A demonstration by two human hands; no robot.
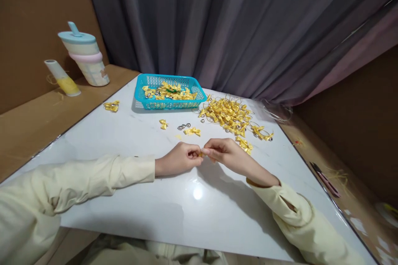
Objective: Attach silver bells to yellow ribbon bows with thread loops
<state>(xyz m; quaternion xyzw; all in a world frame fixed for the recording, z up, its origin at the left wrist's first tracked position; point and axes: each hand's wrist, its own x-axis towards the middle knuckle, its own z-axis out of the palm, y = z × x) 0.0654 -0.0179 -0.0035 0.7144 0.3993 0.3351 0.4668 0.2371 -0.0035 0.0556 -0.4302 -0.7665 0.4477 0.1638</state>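
Note:
Over the middle of the white table, my left hand (182, 158) and my right hand (228, 154) meet fingertip to fingertip. Both are closed in a pinch on a small yellow piece (201, 154), mostly hidden by the fingers. Just beyond them lie a yellow ribbon bow (192, 131), several silver heart-shaped charms (184, 126) and another bow (163, 124). A few yellow bows (244, 145) rest beside my right hand. Behind that is a large heap of yellow bows (228, 112) with thin cord loops and silver charms.
A turquoise basket (171, 106) holding more bows stands at the back. Bows (111, 106) lie left of it. On the brown left ledge are a tumbler (88, 60) and a thread spool (64, 78). Pink-handled thread snips (325, 180) lie along the right edge.

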